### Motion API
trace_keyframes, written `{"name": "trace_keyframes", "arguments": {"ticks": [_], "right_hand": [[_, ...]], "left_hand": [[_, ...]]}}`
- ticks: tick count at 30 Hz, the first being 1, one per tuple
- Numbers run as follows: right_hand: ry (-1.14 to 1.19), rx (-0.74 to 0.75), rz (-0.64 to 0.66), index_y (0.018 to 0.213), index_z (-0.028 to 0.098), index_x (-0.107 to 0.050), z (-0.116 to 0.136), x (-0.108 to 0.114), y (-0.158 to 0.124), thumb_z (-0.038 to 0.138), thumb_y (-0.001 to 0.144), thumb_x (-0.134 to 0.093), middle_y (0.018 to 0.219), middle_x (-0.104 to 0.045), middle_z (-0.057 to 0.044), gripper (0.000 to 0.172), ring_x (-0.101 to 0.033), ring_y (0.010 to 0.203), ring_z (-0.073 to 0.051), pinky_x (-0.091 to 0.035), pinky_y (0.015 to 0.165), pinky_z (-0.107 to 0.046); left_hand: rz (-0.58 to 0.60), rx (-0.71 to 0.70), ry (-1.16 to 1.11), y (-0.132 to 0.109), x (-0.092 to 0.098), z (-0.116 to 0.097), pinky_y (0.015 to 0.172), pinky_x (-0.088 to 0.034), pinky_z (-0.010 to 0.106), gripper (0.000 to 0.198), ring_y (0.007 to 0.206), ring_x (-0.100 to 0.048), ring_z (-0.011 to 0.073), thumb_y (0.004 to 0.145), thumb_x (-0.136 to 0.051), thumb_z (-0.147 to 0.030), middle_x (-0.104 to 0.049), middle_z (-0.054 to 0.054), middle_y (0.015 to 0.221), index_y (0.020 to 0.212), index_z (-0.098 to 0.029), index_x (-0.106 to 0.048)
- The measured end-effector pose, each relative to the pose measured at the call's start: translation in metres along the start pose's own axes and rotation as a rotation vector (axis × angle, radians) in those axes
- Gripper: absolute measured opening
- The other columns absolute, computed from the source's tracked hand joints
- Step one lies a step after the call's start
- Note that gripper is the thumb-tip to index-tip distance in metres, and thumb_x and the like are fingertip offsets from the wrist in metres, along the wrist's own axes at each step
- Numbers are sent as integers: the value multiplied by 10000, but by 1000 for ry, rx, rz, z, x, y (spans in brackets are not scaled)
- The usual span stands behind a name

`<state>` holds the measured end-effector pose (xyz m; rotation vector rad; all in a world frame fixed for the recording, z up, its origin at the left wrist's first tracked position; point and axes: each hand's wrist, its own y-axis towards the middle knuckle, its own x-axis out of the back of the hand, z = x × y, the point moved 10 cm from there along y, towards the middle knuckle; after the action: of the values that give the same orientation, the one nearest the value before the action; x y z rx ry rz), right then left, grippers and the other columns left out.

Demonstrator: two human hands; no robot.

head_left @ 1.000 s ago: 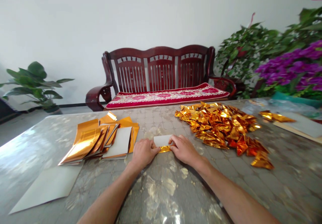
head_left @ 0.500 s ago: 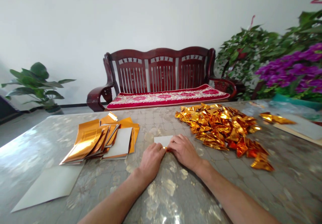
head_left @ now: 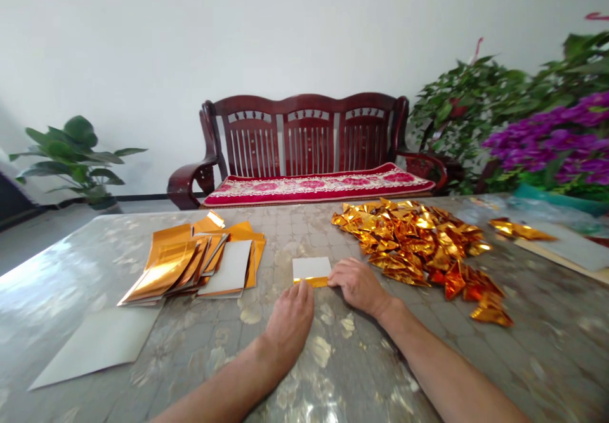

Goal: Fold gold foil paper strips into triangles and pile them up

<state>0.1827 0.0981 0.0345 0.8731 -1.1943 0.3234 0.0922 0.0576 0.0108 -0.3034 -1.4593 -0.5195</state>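
Observation:
A small white-backed foil sheet (head_left: 311, 269) lies flat on the table, with a folded gold strip (head_left: 311, 281) along its near edge. My left hand (head_left: 289, 321) rests just below that strip, fingers flat and holding nothing. My right hand (head_left: 356, 285) lies to the sheet's right, its fingertips at or touching the strip's right end. Left of the hands is a fanned stack of gold foil sheets (head_left: 190, 264), some showing white backs. Right of them is a heap of folded gold foil triangles (head_left: 413, 239).
A loose white sheet (head_left: 98, 347) lies at the table's near left. Gold foil pieces (head_left: 521, 229) sit on a pale board (head_left: 568, 248) at the right. A red-cushioned wooden bench (head_left: 309, 156) and potted plants (head_left: 537, 118) stand beyond the table.
Both hands have eased off the sheet and moved toward me, the left further. The folded gold strip, covered half a second ago, now shows fully along the sheet's near edge.

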Motion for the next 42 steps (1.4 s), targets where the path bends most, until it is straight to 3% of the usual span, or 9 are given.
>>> {"name": "trace_keyframes", "arguments": {"ticks": [5,10,15,19,23,30,42], "right_hand": [[-56,4,15,710,191,-698,-2,1,1,90,864,-488,746,-675,-44,279,-544,784,-184,-363,757,-318],[-70,53,29,682,192,-671,20,3,4,124,849,-494,734,-656,-51,253,-531,761,-192,-365,738,-328],[217,164,9,808,230,-714,54,-1,6,42,777,-490,787,-708,-10,294,-603,789,-160,-417,778,-285],[256,-132,-214,844,213,-727,10,10,4,-55,704,-452,867,-732,-23,408,-627,843,-162,-436,808,-283],[167,-193,-169,869,217,-742,-12,5,4,-39,754,-487,873,-728,-29,380,-600,860,-181,-433,808,-295],[92,-87,2,996,238,-725,10,-7,12,91,896,-521,933,-686,-28,271,-548,899,-175,-393,830,-305],[77,-70,52,1077,263,-710,17,-13,18,150,941,-493,966,-655,-26,280,-527,921,-174,-374,831,-304]], "left_hand": [[-68,-18,-19,8,0,9,904,-500,380,285,1054,-606,259,884,-472,-35,-636,139,1129,1128,-118,-592],[-166,67,-140,16,7,29,1053,-405,451,217,1215,-546,272,932,-485,-172,-603,144,1286,1120,-154,-592],[-159,146,-382,21,3,51,1112,-330,458,204,1246,-538,222,915,-515,-197,-602,97,1326,1115,-200,-555],[-116,86,-520,22,-5,60,1138,-272,504,266,1273,-511,236,885,-554,-214,-611,82,1316,1151,-221,-542],[-92,32,-607,24,-13,67,1166,-217,522,391,1320,-469,252,864,-580,-212,-582,83,1361,1245,-244,-495],[-81,-45,-694,28,-14,68,1184,-190,484,468,1289,-487,246,854,-609,-208,-573,68,1368,1299,-250,-467],[-96,-71,-733,28,-7,66,1151,-284,452,557,1240,-513,228,801,-628,-140,-597,69,1308,1325,-218,-457]]}}
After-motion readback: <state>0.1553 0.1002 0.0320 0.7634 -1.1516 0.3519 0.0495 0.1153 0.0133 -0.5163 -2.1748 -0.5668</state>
